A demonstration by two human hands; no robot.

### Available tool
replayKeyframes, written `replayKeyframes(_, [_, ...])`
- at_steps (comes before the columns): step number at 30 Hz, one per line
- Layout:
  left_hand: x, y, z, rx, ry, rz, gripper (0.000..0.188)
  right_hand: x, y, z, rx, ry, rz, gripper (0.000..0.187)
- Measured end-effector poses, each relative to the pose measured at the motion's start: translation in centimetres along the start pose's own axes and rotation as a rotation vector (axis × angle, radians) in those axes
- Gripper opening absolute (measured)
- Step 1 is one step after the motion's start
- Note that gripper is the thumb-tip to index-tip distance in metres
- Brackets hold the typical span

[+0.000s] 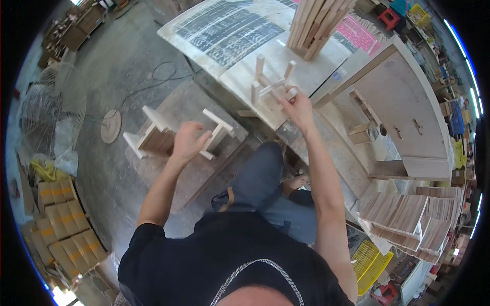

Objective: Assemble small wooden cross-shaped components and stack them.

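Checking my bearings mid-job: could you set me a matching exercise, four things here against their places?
1. Right hand
2. Left hand
3. Plastic crate
4. Bundle of wooden slats

A. Standing upright on the worktable
B. Lower right, beyond the right forearm
C. At the small wooden frame
D. Over the low platform

Pairs: 1-C, 2-D, 3-B, 4-A
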State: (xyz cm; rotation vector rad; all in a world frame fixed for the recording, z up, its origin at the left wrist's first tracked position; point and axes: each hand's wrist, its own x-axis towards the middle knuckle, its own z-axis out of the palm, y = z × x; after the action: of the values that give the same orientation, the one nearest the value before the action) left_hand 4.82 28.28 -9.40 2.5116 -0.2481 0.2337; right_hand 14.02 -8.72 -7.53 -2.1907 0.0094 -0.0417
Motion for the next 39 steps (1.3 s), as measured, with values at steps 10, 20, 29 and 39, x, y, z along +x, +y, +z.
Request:
replayKeyframes(10, [-4.3,-7.7,7.3,0.417,-0.277,-0.176,0.024,-24.4,-5.0,-10.7,-0.294,0.171,-0.325,0.032])
replayKeyframes(20, [-0.9,-10.5,12.8,0.536,-0.311,0.176,0.022,-45.8,-3.9,-42.1,-1.061,0.578,0.385,0.045])
replayKeyframes(29, [-0.7,-9.8,9.5,0.354,-0.412,0.075,0.023,-44.0,-0.1,-46.3,-0.882,0.351,0.389,0.033])
replayKeyframes(39, [-4.7,-4.2,2.5,-0.296,0.236,-0.207,0.018,-44.5,-3.0,-45.5,-0.894,0.672,0.241,0.025])
